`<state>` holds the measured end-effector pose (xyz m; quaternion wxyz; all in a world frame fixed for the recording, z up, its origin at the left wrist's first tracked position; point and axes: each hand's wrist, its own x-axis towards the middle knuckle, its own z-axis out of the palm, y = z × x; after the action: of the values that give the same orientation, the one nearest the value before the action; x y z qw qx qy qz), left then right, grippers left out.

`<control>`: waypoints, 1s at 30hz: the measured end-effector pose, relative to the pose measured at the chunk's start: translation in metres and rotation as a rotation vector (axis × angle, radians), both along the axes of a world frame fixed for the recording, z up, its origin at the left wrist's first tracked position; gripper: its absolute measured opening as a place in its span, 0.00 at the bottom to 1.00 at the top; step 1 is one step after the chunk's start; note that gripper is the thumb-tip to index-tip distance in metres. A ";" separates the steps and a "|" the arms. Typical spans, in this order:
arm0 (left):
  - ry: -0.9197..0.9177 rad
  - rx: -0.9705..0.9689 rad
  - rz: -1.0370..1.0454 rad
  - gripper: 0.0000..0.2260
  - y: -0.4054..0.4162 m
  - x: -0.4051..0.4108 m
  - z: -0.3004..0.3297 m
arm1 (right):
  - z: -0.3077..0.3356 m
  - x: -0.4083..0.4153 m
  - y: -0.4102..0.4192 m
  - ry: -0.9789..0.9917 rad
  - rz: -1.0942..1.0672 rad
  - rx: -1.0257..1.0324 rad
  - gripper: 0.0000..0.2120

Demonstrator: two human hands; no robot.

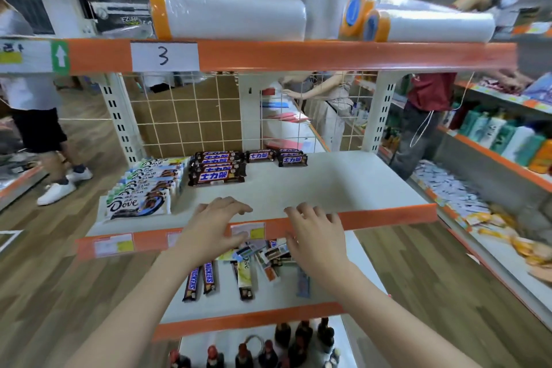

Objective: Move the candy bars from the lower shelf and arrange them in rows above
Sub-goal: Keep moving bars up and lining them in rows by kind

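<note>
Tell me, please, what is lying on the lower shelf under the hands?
Loose candy bars lie scattered on the lower shelf: two Snickers bars, a Dove bar and several others. The left hand, right hand and upper shelf edge cover the rest.

The upper shelf (343,185) lies bare right of the Snickers stack (217,172), under the orange beam (298,55).

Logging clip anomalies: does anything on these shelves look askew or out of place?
Yes. On the lower shelf, loose candy bars lie jumbled at mixed angles, unlike the tidy Dove row and Snickers stacks above. Both hands are empty.
</note>
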<state>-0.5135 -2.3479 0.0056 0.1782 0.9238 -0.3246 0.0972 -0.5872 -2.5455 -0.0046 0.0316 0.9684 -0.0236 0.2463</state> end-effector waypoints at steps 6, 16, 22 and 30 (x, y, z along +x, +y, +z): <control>-0.030 -0.072 0.101 0.19 -0.005 -0.046 -0.025 | -0.019 -0.043 -0.010 -0.005 0.028 0.034 0.19; 0.121 -0.155 0.256 0.17 -0.004 -0.108 -0.072 | -0.059 -0.104 -0.036 0.124 0.012 0.184 0.15; 0.235 -0.135 0.260 0.17 -0.004 -0.133 -0.111 | -0.083 -0.122 -0.036 0.175 0.040 0.211 0.12; 0.254 -0.097 0.246 0.17 0.003 -0.131 -0.151 | -0.115 -0.123 -0.036 0.206 0.040 0.272 0.18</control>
<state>-0.6449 -2.3449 -0.1458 0.2491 0.9516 -0.1791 0.0162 -0.7101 -2.5811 -0.1193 -0.1025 0.9841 -0.0341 0.1407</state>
